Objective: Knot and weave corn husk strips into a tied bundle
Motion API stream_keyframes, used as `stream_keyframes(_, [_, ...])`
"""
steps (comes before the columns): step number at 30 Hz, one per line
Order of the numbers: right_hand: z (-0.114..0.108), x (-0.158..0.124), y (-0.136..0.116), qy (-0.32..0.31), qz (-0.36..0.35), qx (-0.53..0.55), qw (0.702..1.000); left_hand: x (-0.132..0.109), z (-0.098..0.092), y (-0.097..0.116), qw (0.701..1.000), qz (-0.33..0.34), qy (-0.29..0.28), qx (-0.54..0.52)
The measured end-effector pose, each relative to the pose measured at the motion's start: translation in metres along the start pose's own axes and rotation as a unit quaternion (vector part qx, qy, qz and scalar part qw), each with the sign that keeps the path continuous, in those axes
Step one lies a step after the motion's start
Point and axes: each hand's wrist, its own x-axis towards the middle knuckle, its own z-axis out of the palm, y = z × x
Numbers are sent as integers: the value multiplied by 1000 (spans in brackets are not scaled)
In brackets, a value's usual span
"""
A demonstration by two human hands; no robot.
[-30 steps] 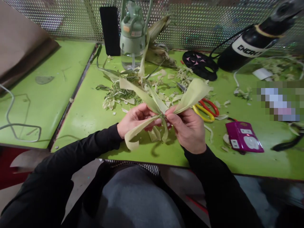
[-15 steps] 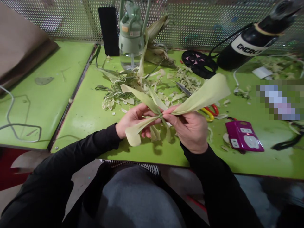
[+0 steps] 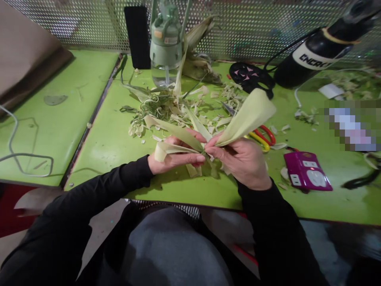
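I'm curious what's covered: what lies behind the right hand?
Past the right hand, red and yellow loop handles lie on the green table. The hand and raised leaf strip cover whatever joins them, so that cannot be seen.

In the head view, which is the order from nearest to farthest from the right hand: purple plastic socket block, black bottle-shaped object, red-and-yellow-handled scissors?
1. Red-and-yellow-handled scissors, just beyond the right hand
2. Purple socket block, to the right
3. Black bottle-shaped object, back right
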Motion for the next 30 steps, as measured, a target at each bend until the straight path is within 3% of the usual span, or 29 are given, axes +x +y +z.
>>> stream_keyframes(4, [7, -2, 2, 43, 52, 101, 993, 0, 2, -3, 998, 2, 33, -53])
stream_keyframes(8, [9, -2, 0, 68, 74, 89, 991, -1, 5, -2, 994, -20, 54, -90])
stream_keyframes(17, [11, -2, 0, 45, 75, 91, 992, -1, 6, 7, 992, -72, 47, -92])
stream_keyframes(24, [13, -3, 0, 34, 82, 91, 992, -1, 5, 5, 996, -45, 55, -50])
stream_keyframes(30, [12, -2, 0, 28, 73, 86, 993, -1, 6, 0, 993, -42, 57, -94])
